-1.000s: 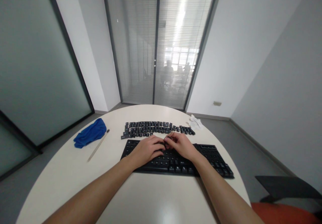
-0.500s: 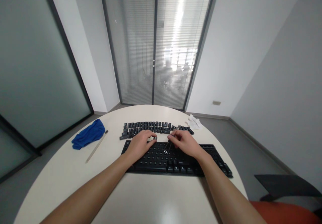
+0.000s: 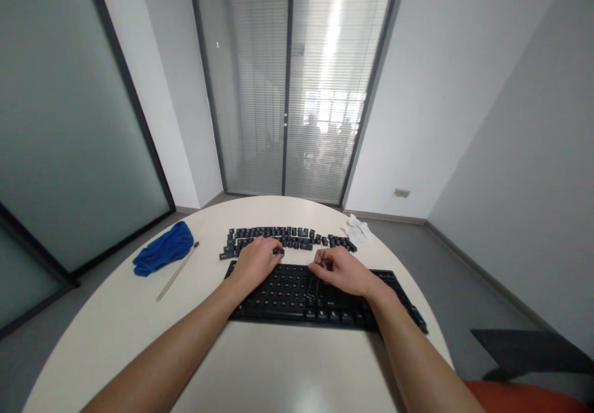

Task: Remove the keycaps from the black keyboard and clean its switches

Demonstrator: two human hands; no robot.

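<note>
My left hand (image 3: 255, 263) pinches one keycap (image 3: 279, 252), removed keycaps (image 3: 245, 233) lie beyond it, my right hand (image 3: 344, 270) grips a wire tool (image 3: 313, 287) over the keyboard (image 3: 278, 293) beneath, and some fitted keys (image 3: 333, 316) remain.

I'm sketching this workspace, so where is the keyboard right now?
In the head view, the black keyboard lies slightly right of centre, partly beneath the right hand, nearer the wearer than the loose keycaps and right of the blue cloth.

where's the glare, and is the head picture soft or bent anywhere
Head view: strong glare through the blinds, a soft sheen on the table at bottom; lettering on the loose keys mostly too soft to read; door frame uprights converge downward.
</note>
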